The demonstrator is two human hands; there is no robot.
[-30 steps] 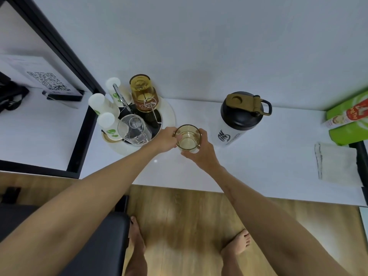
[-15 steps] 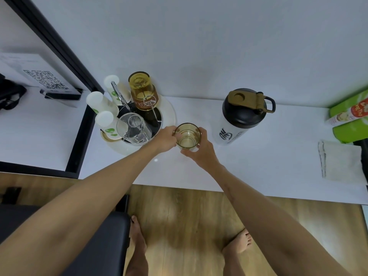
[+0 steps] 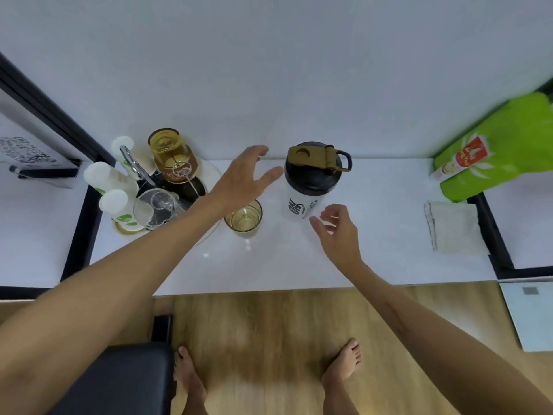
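Observation:
An amber drinking glass [image 3: 244,218] stands upright on the white counter [image 3: 374,253], with no hand on it. My left hand [image 3: 244,178] hovers above and behind it, fingers spread, reaching towards the shaker bottle [image 3: 311,181], a white bottle with a black lid and tan cap. My right hand [image 3: 338,232] floats in front of the shaker's base with loosely curled fingers, holding nothing. Neither hand touches the shaker.
A round tray [image 3: 209,172] at the left holds an amber bottle [image 3: 173,157], a clear glass [image 3: 155,208] and white bottles [image 3: 104,175]. A folded cloth [image 3: 454,229] and a green bag [image 3: 502,145] lie at the right. Black frames edge the counter; a dark seat [image 3: 119,381] sits below left.
Both hands let go of the amber glass. The left hand rose and moved right towards the shaker; the right hand shifted right to the front of the shaker.

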